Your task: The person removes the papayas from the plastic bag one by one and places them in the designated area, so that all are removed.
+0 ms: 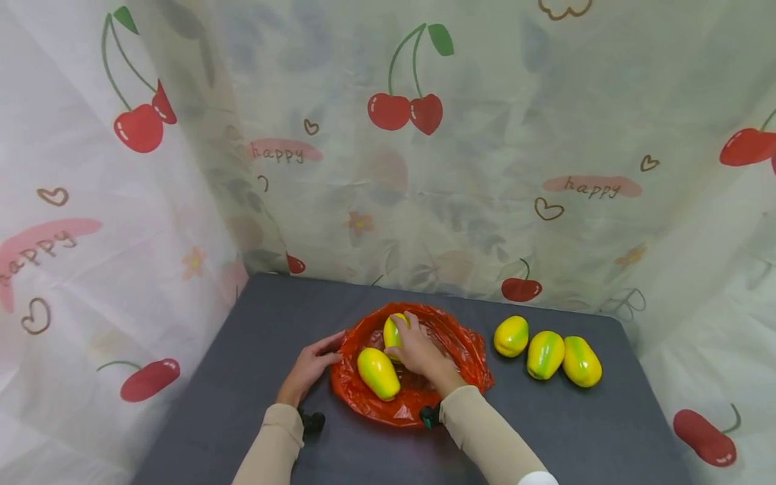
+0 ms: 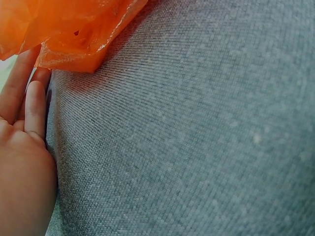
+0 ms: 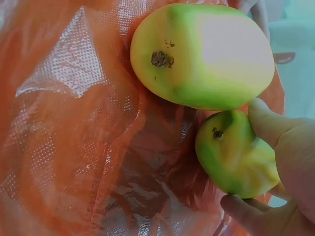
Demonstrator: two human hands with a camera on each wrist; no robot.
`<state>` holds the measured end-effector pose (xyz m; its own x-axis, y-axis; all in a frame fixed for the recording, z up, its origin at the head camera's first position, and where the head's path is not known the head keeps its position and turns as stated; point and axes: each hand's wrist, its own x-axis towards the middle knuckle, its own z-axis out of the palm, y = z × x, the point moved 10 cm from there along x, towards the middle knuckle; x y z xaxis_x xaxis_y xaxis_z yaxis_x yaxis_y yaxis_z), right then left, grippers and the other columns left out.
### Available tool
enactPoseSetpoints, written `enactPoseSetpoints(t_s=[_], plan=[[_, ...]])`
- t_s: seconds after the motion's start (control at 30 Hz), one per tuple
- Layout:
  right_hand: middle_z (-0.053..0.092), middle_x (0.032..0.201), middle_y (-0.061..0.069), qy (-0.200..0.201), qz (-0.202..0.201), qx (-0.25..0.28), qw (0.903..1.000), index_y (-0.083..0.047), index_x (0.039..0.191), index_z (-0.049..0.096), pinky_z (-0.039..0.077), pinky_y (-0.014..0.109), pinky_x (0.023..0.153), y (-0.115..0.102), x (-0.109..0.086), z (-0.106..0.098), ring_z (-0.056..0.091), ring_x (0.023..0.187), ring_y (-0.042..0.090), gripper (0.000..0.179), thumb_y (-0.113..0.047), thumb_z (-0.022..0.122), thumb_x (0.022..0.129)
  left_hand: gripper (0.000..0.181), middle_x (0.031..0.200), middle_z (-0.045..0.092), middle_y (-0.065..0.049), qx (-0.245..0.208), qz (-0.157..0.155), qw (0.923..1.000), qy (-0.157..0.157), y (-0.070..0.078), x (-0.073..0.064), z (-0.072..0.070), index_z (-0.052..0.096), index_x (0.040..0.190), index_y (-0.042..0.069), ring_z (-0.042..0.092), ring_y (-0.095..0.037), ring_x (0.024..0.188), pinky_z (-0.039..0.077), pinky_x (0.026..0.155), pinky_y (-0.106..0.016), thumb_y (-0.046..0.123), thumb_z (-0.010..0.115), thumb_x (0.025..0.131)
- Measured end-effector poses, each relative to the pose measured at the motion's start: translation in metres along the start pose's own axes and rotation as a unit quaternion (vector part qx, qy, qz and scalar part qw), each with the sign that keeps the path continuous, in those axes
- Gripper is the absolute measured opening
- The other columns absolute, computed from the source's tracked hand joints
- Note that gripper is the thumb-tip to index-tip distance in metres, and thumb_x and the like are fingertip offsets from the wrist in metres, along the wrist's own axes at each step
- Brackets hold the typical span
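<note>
A red plastic bag (image 1: 378, 412) lies spread open on the dark table, its rim forming a ring. Inside it, a yellow-green papaya (image 1: 378, 374) rests at the near left. Farther back in the bag, my right hand (image 1: 421, 350) grips a second papaya (image 1: 395, 328), thumb on one side and fingers on the other, as the right wrist view also shows. At the bag's left rim my left hand (image 1: 311, 367) touches the plastic with extended fingers (image 2: 35, 105); their tips are partly hidden behind the bag in the left wrist view.
Right of the bag, three more papayas (image 1: 545, 355) lie in a row on the table (image 1: 242, 377). A pale curtain (image 1: 485, 101) printed with cherries hangs behind the table and along both sides.
</note>
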<state>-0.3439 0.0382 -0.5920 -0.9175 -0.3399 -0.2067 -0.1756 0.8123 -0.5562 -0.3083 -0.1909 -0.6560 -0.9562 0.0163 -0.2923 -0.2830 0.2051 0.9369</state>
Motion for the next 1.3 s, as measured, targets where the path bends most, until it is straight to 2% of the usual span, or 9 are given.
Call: enactPoseSetpoints(t_s=[0.23, 0.5, 0.8, 0.97, 1.3], plan=[[0.014, 0.169, 0.014, -0.003, -0.003, -0.004, 1.0000, -0.027, 0.159, 0.029, 0.046, 0.064, 0.110, -0.001, -0.003, 0.000, 0.035, 0.148, 0.047, 0.075, -0.039, 0.068, 0.097, 0.050, 0.150, 0.058, 0.003, 0.004, -0.003, 1.0000, -0.001, -0.001, 0.001, 0.000, 0.061, 0.141, 0.040, 0.047, -0.026, 0.146, 0.034, 0.123, -0.055, 0.023, 0.070, 0.094], [0.022, 0.164, 0.020, 0.019, -0.036, 0.011, 0.9991, -0.018, 0.157, 0.034, 0.051, 0.057, 0.108, -0.003, -0.005, -0.005, 0.051, 0.138, 0.042, 0.072, -0.026, 0.071, 0.096, 0.050, 0.150, 0.059, 0.003, 0.013, -0.001, 0.9999, -0.002, -0.001, 0.002, 0.002, 0.060, 0.141, 0.040, 0.047, -0.026, 0.146, 0.033, 0.123, -0.055, 0.024, 0.070, 0.094], [0.027, 0.162, 0.021, 0.045, -0.050, 0.035, 0.9971, -0.015, 0.155, 0.038, 0.050, 0.055, 0.110, -0.002, -0.010, -0.010, 0.051, 0.137, 0.040, 0.070, -0.022, 0.072, 0.095, 0.049, 0.150, 0.059, 0.003, 0.012, 0.002, 0.9999, 0.004, -0.001, 0.001, 0.001, 0.060, 0.141, 0.040, 0.047, -0.027, 0.147, 0.032, 0.123, -0.056, 0.024, 0.070, 0.095], [0.026, 0.163, 0.019, 0.046, -0.040, 0.043, 0.9972, -0.018, 0.156, 0.037, 0.049, 0.056, 0.110, 0.002, -0.016, -0.013, 0.047, 0.141, 0.041, 0.071, -0.023, 0.072, 0.095, 0.049, 0.149, 0.060, 0.002, 0.018, 0.003, 0.9998, 0.006, -0.002, 0.001, 0.003, 0.061, 0.141, 0.038, 0.048, -0.027, 0.145, 0.033, 0.123, -0.056, 0.023, 0.069, 0.095], [0.027, 0.164, 0.020, 0.075, -0.051, 0.047, 0.9948, -0.016, 0.156, 0.038, 0.053, 0.055, 0.103, 0.006, -0.028, -0.028, 0.048, 0.138, 0.044, 0.072, -0.022, 0.074, 0.094, 0.050, 0.149, 0.059, 0.001, 0.022, 0.004, 0.9997, 0.011, 0.002, 0.000, 0.001, 0.061, 0.141, 0.037, 0.047, -0.027, 0.146, 0.033, 0.123, -0.056, 0.021, 0.068, 0.095]])
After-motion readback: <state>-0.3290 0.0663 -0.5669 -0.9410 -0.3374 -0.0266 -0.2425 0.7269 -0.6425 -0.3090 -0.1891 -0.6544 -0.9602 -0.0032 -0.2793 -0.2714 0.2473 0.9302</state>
